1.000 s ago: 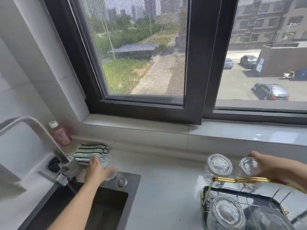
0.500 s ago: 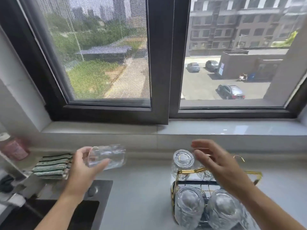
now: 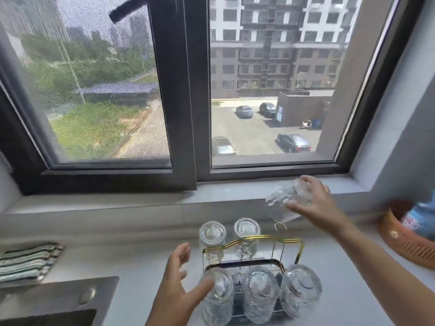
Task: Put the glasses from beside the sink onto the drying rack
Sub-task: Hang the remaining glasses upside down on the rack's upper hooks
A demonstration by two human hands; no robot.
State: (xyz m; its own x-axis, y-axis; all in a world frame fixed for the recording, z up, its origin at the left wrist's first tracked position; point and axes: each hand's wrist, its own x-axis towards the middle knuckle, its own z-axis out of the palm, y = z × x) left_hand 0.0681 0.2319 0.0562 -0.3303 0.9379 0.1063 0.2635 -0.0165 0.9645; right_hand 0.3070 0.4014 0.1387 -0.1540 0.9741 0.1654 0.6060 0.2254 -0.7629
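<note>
A gold wire drying rack (image 3: pixel 263 238) with a dark tray stands on the counter, carrying several clear glasses upside down. One free gold peg (image 3: pixel 280 225) shows at its back right. My right hand (image 3: pixel 315 203) grips a clear textured glass (image 3: pixel 282 203), tilted mouth-down just above and right of that peg. My left hand (image 3: pixel 181 290) hovers with fingers spread, holding nothing, next to the front-left glass (image 3: pixel 217 295) on the rack.
The dark sink (image 3: pixel 58 302) lies at the lower left, with a striped folded cloth (image 3: pixel 28 262) behind it. An orange basket (image 3: pixel 400 241) holding a blue bottle sits at the right edge. The window sill (image 3: pixel 117 203) runs behind the rack.
The glass has gone from my left hand into my right hand, which now holds it over the rack's back right. My left hand has dropped beside the rack. The view has shifted right.
</note>
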